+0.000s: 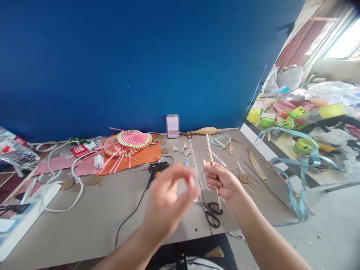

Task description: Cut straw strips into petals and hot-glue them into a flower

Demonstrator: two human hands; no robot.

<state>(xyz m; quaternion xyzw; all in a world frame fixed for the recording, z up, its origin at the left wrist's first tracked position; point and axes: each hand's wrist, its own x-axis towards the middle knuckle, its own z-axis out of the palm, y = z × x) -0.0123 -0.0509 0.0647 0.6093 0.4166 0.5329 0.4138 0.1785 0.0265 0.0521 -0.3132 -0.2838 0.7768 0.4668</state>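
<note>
My right hand point(221, 180) is closed around a thin, pale wooden stick point(209, 146), which stands nearly upright and pokes out above and below the fist. A small pale curled strip shows at the fingertips. To the left, my left hand point(171, 198) is raised over the table with curved fingers. Motion smears it, so I cannot make out anything in it. Black-handled scissors point(210, 215) lie just below my right hand. Behind my left hand is a black glue gun point(153, 174) with its cord. A light blue ribbon piece point(185, 155) rests between the hands and the wall.
Pink and green pleated paper fans point(134, 138) lie on orange paper point(152, 154). A white cable point(50, 168) and a power strip point(28, 221) occupy the left. Dry stalks point(264, 183) and blue ribbon point(302, 195) are at the right. A blue wall panel point(157, 63) bounds the back.
</note>
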